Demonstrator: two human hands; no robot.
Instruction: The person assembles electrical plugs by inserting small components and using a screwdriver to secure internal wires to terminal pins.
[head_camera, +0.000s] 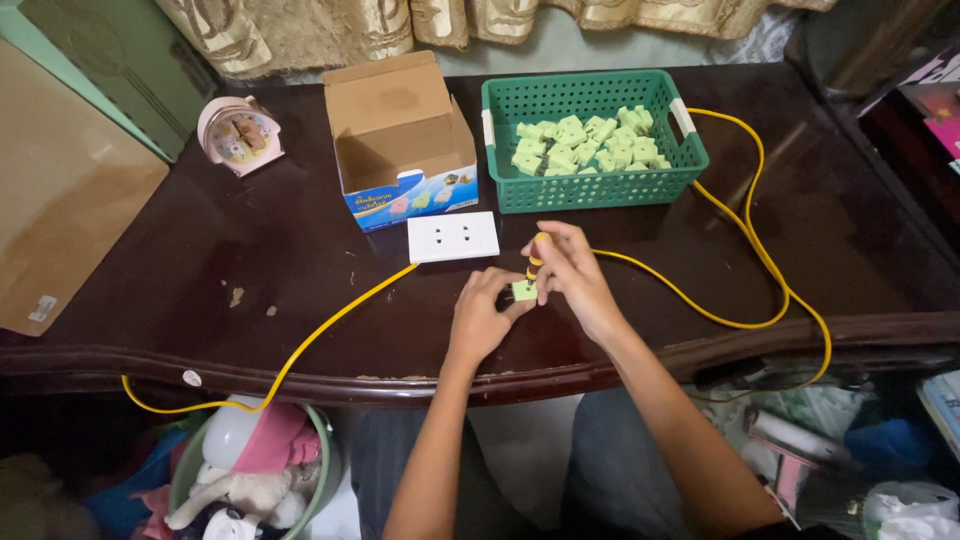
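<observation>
Nearest the camera, the person's two forearms rise from the lower edge toward the middle of the dark wooden table. The left hand has its fingers curled narrowly round a small pale green socket part, pinning it to the tabletop. The right hand, just at 2 o'clock of the left, is closed round a yellow-and-black screwdriver held upright, its tip down on the green part.

At 11 o'clock of the hands lies a white socket faceplate, flat and apart from them. Beyond it, at 11 o'clock, stands an open cardboard box. At 1 o'clock sits a green plastic basket holding a heap of matching pale green parts. A yellow cable runs across the table behind the hands, looping at 3 o'clock and trailing off the front edge at 8 o'clock. A pink alarm clock stands at 10 o'clock, well apart.
</observation>
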